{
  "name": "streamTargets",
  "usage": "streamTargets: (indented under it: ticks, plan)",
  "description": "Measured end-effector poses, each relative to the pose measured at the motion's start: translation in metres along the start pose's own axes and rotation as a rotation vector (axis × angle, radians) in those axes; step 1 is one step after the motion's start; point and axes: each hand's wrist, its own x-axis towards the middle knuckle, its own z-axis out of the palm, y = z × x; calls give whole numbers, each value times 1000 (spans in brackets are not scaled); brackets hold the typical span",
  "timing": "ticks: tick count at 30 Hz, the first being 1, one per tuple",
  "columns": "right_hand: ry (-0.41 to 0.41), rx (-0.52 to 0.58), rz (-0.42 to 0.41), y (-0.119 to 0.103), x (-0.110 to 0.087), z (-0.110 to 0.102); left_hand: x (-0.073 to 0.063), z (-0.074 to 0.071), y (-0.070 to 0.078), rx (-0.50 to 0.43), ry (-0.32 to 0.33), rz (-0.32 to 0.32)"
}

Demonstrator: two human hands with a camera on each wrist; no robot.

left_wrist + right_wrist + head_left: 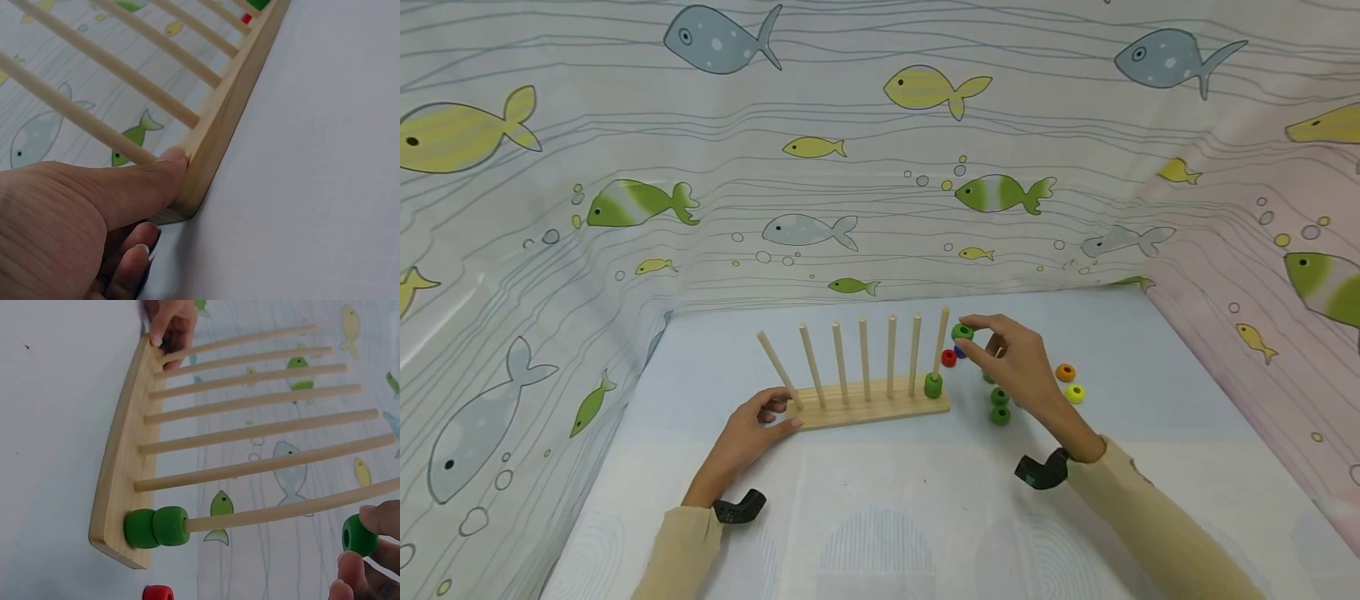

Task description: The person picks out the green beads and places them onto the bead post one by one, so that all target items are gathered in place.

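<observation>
At the near side of a pale cloth [880, 492] printed with faint arcs, two beige sleeves [1157, 525] are stretched inward, and a black device [741, 507] is worn at each wrist, its fine marks too small to be read. Beyond them, the left end of a seven-peg wooden rack [872, 408] is gripped by a person's left hand [750, 437], whose thumb is pressed on the edge of the base while the other fingers are curled round the end. The rack is set near the middle of the cloth, its pegs pointed upward. To its right, loose green beads [1000, 415] are lined up, the farther ones partly covered by the right hand [1018, 358]. Between that hand's thumb and fingertips a green bead [962, 332] is pinched, held in the air just beside the upper part of the rightmost peg [940, 346] and apart from it; how the remaining fingers lie cannot be told. Low on that peg, two green beads [140, 529] are stacked against the base. A yellow bead [1076, 393] and an orange bead [1065, 372] are seen past the hand, with a red bead [949, 357] and a partly hidden blue bead [960, 352] farther back. Behind everything, a backdrop [1037, 125] is covered with drawn fish, bubbles and wavy lines.
</observation>
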Motion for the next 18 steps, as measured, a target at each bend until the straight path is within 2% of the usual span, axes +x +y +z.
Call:
streamTargets:
  ticks: [18]
  plan:
    - [76,49,-78,-15,10,-2,-1,-1,2,10,-12,8]
